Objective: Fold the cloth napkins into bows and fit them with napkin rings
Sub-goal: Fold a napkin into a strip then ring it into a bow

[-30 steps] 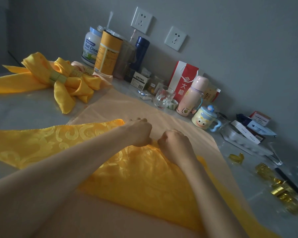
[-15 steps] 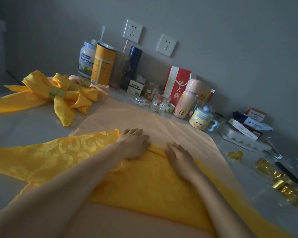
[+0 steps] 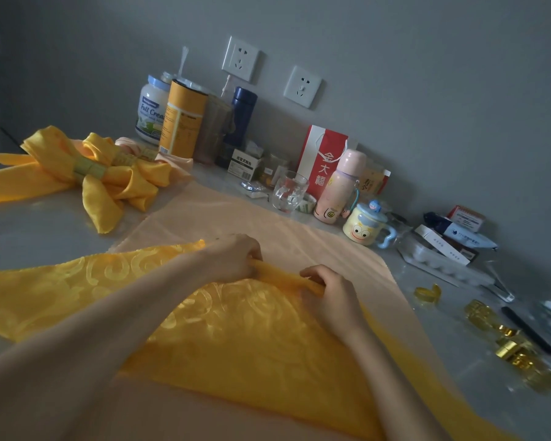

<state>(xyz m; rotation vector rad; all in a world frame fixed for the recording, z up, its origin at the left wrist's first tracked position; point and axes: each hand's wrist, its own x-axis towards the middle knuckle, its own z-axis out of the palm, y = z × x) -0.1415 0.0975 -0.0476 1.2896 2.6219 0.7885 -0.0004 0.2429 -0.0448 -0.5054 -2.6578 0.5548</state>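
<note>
The napkin (image 3: 252, 338) lies spread on a peach cloth (image 3: 236, 218) on the table (image 3: 29, 237). Its far edge is rolled into a narrow band (image 3: 283, 276) that runs from one grip to the other. That band looks to me the weak spot. The fabric is glossy and probably slippery, so if either grip eases off, or the two hands roll unevenly, the band could spring loose or go crooked. The bow would then come out lopsided. A hard pull might also drag the peach cloth along underneath.

The left hand (image 3: 236, 259) has its fingers curled down over the band's left end, pinching it. The right hand (image 3: 331, 291) is closed round the right end in the same way. Neither grip is open, and both have cloth in them.

Left of the left grip and farther back sits a finished bow (image 3: 86, 173), cinched by a ring (image 3: 88, 168). Well apart to the right of the right grip, loose gold rings (image 3: 427, 292) lie on the table. Beyond both grips, a glass (image 3: 288, 192) and a mug (image 3: 363, 229) stand near the wall.
</note>
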